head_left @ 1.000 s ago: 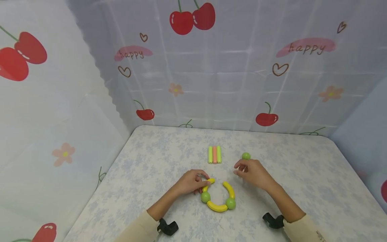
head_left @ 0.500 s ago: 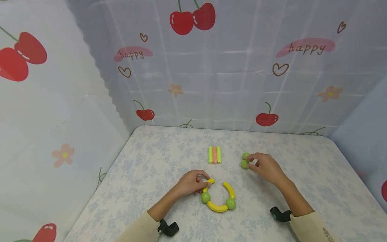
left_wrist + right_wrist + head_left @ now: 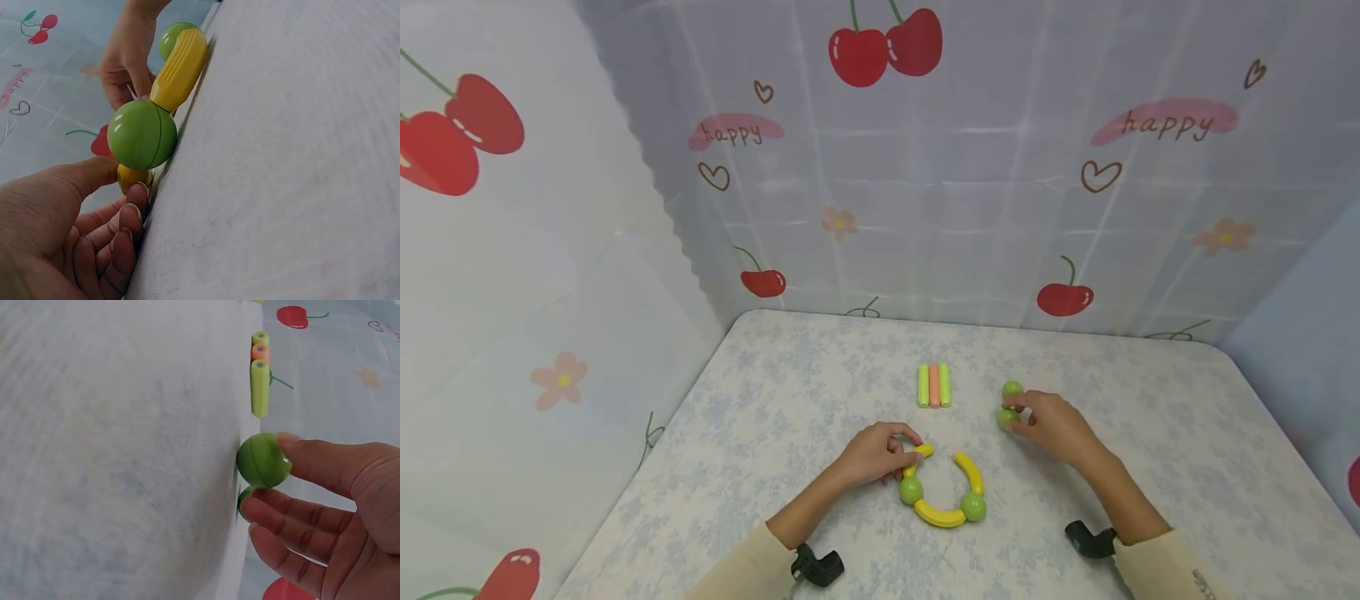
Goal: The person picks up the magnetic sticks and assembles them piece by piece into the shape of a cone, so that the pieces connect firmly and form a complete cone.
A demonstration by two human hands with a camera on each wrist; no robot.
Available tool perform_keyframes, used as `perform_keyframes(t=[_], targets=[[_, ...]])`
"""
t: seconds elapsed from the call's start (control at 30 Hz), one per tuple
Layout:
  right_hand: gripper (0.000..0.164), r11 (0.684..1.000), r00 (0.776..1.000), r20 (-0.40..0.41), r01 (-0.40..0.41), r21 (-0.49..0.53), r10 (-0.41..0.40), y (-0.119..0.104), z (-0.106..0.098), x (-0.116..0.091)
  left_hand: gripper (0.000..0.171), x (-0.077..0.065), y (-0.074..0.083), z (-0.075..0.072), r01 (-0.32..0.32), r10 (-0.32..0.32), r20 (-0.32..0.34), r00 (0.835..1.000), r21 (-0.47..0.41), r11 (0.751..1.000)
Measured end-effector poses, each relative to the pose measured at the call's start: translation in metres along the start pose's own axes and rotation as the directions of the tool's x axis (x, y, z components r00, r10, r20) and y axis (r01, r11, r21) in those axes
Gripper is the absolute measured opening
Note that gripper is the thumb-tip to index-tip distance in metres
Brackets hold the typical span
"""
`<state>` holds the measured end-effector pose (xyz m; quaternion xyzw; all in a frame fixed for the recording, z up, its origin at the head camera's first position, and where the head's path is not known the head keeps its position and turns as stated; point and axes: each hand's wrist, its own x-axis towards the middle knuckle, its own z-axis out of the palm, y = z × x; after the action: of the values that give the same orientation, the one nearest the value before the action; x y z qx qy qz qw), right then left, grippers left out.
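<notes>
Rear sheet (image 3: 925,183): upright, pale grey, creased in vertical and horizontal folds; printed with red cherries (image 3: 859,58), brown heart outlines (image 3: 1101,177), peach flowers (image 3: 839,223) and "happy" lettering (image 3: 1167,125) on pink strokes.
Left sheet (image 3: 617,308): white; cherry and flower prints; wavy edge against the rear sheet.
Right sheet (image 3: 1300,325): pale blue; part of a red print at its edge.
Tabletop (image 3: 812,367): pale, blue-grey mottled pattern; rounded far corners; far edge alongside rear sheet.
Light: soft; left sheet brighter than rear sheet; pale streaks along creases.
</notes>
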<state>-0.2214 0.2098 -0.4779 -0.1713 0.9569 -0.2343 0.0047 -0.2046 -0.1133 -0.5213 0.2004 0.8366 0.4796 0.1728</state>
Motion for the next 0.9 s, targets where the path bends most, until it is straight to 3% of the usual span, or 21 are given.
perform_keyframes(t=[0.23,0.47,0.9], targets=[[0.034,0.999,0.999,0.044,0.028,0.029,-0.029,0.000,0.006,0.000,0.021,-0.001,-0.002,0.001,0.007,-0.007,-0.003,1.000,-0.003,1.000],[0.033,0.988,0.995,0.083,0.036,0.153,-0.049,-0.007,0.012,0.003,0.023,-0.001,0.000,0.000,0.002,-0.002,-0.008,1.000,0.005,1.000],[0.030,0.956,0.983,0.061,0.154,0.248,-0.174,-0.028,0.015,0.003,0.021,-0.002,0.003,0.000,0.022,-0.022,-0.012,1.000,0.006,1.000]])
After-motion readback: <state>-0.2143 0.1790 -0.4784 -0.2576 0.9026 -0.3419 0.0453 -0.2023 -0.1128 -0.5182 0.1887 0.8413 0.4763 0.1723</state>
